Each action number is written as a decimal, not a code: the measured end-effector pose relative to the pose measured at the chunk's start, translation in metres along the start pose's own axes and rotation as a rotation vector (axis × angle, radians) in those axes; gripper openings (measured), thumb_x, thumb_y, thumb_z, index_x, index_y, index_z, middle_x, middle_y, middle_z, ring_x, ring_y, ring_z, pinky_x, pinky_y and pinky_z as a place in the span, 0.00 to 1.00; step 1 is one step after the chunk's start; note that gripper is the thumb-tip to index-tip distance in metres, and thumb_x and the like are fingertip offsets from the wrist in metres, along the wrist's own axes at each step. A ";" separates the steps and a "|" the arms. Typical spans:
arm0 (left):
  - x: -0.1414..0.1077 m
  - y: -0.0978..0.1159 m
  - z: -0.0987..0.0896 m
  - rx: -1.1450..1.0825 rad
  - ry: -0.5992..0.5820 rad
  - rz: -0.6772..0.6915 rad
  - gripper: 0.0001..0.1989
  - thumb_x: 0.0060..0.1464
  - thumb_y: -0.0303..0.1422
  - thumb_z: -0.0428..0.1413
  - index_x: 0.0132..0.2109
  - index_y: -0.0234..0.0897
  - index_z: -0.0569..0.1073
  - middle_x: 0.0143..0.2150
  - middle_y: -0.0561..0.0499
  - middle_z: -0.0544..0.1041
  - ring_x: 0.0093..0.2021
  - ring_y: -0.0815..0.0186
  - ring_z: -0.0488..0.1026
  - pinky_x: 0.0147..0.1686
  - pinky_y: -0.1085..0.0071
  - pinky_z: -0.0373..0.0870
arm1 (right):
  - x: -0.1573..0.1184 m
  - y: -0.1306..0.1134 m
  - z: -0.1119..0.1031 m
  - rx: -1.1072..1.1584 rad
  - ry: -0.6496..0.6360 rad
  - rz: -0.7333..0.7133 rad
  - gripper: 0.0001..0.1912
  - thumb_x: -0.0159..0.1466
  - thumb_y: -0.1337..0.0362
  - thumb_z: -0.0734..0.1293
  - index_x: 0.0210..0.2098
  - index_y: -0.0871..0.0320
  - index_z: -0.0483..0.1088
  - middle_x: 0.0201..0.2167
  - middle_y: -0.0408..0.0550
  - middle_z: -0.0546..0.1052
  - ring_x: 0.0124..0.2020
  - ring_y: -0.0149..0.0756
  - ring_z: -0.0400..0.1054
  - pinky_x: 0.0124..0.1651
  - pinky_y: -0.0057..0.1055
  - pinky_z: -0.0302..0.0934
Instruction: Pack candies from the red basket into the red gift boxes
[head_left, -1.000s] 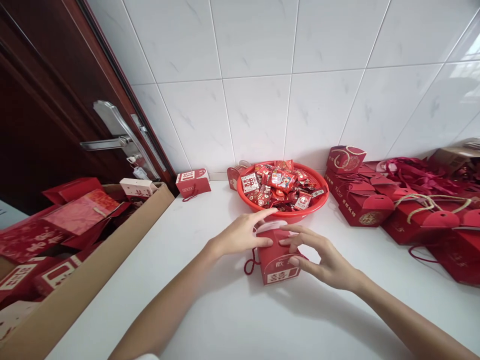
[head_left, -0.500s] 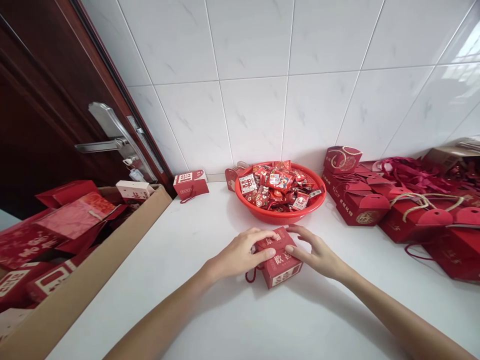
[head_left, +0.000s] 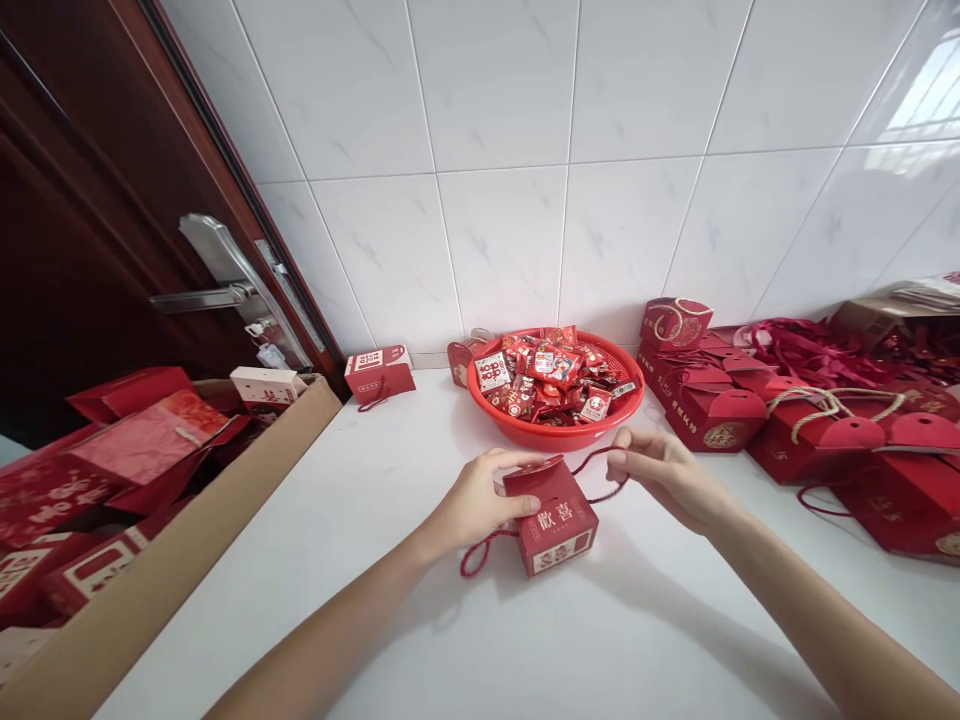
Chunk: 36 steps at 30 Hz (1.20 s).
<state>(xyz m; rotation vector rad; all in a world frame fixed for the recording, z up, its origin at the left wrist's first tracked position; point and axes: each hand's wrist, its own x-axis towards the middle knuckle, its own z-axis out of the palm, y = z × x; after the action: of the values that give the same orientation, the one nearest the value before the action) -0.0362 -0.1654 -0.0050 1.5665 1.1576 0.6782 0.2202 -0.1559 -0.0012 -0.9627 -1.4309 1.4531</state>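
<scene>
A small red gift box [head_left: 556,520] with pale characters stands on the white table, its top flap slightly raised. My left hand [head_left: 491,495] grips the box from its left side, thumb on top. My right hand [head_left: 656,470] pinches a dark red cord [head_left: 600,498] that loops out from the box's right side. Another cord loop [head_left: 480,556] lies at the box's left. Just behind the box is a red plastic basket [head_left: 555,436] full of red-wrapped sweets [head_left: 553,364].
On the left, a cardboard box [head_left: 225,500] holds several red boxes beside a dark door [head_left: 82,180]. One red box [head_left: 380,376] sits near the tiled wall. Several red boxes [head_left: 724,420] with cords and ribbons crowd the right side.
My right hand has left the box top, moved right and taken hold of the cord. The box's flap has lifted, and the left cord loop sticks out further.
</scene>
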 end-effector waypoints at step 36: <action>0.012 0.025 -0.017 -0.308 -0.059 0.090 0.13 0.50 0.38 0.64 0.40 0.35 0.79 0.44 0.46 0.80 0.46 0.61 0.75 0.56 0.60 0.68 | -0.011 0.015 -0.119 -0.537 1.440 -0.335 0.04 0.53 0.68 0.63 0.30 0.55 0.64 0.31 0.52 0.75 0.34 0.44 0.73 0.45 0.39 0.67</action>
<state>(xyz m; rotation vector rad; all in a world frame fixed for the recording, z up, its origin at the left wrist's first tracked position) -0.0377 -0.1475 0.0227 1.3721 0.8956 0.8226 0.3351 -0.1254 -0.0224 -1.5034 -0.7346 -0.0943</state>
